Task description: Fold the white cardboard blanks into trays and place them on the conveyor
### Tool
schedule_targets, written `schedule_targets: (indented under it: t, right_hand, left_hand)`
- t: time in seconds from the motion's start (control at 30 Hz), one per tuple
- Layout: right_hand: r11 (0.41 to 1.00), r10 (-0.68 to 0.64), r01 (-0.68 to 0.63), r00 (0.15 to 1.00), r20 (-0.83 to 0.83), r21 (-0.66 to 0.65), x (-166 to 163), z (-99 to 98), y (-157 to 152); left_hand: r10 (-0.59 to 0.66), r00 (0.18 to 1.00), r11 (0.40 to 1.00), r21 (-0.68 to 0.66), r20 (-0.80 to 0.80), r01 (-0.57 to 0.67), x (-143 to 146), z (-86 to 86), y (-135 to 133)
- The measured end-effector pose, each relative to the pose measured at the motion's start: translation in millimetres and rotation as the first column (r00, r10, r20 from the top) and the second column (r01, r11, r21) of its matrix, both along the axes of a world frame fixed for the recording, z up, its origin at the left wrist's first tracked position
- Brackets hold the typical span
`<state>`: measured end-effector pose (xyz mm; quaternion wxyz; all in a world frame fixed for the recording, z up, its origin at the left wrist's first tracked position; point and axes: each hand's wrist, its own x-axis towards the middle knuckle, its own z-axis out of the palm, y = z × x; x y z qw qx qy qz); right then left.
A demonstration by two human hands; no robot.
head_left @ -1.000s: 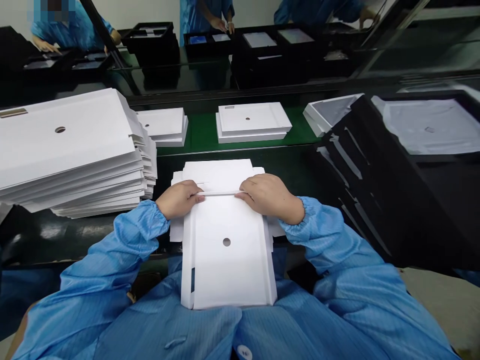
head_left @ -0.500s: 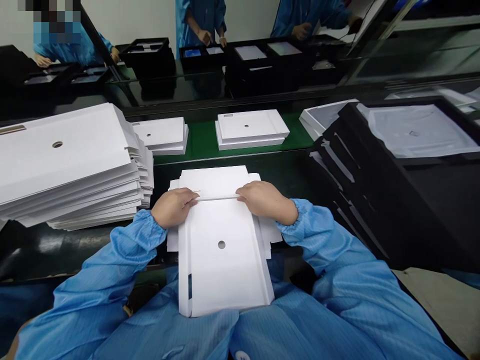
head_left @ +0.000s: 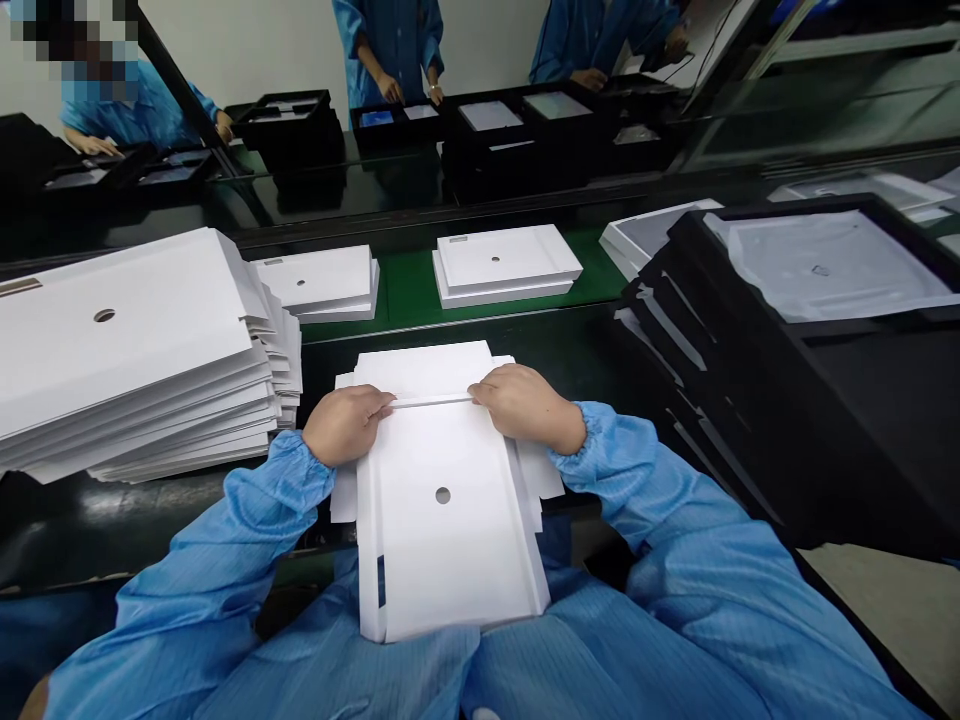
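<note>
A white cardboard box blank (head_left: 450,560) with a round hole lies in front of me, its near end against my blue smock. Its side and end flaps stand partly folded along creases. My left hand (head_left: 346,422) pinches the left end of the crosswise fold near the blank's far end. At the right end of that same fold, my right hand (head_left: 525,405) is closed, thumb and fingers pressed together on the card. More white card shows beneath the blank on both sides.
To the left is a tall stack of flat white blanks (head_left: 150,350). Folded white boxes (head_left: 506,262) sit on the green belt (head_left: 405,305) beyond. On the right lean stacked black trays (head_left: 847,390) with translucent sheets. Several co-workers in blue handle black trays across the line.
Both hands keep their hold on the fold, which looks slightly flatter. The whole view has shifted a little, so the near things sit lower in the picture.
</note>
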<state>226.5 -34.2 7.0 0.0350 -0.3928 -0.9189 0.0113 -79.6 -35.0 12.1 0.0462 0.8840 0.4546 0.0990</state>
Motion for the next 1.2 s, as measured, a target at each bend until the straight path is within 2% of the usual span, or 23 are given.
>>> schedule_targets:
  t: [0.33,0.5,0.63,0.77,0.87,0.97,1.2]
  right_hand:
    - [0.999,-0.053,0.053,0.998,-0.018,-0.008,-0.4,2.0,6.2]
    - [0.997,-0.075,0.075,0.997,-0.021,0.002,-2.3,6.6,6.9]
    - [0.996,-0.092,0.092,0.995,-0.028,-0.014,-0.7,12.6,9.1]
    - [0.994,-0.082,0.077,0.994,-0.066,-0.072,1.1,18.0,13.1]
    - [0.992,-0.081,0.068,0.989,-0.123,-0.105,-1.9,16.7,17.6]
    - [0.992,-0.076,0.063,0.991,-0.112,-0.113,-8.1,9.9,23.0]
    - [0.999,-0.024,0.022,0.999,-0.047,-0.035,-14.5,0.8,28.5]
  left_hand:
    - [-0.028,0.985,0.999,-0.024,-0.17,0.024,0.4,4.1,7.4]
    - [-0.103,0.985,0.995,-0.004,-0.138,0.103,-4.0,6.8,15.1]
    - [-0.167,0.985,0.986,0.006,-0.028,0.168,-7.7,8.1,22.9]
    - [-0.132,0.99,0.991,-0.019,0.044,0.133,-4.7,8.3,25.9]
    - [-0.105,0.994,0.994,-0.038,0.037,0.106,2.6,7.4,27.2]
    - [-0.095,0.995,0.995,-0.031,0.009,0.095,10.3,4.9,30.4]
    - [-0.1,0.993,0.994,-0.046,-0.065,0.097,14.0,1.3,35.5]
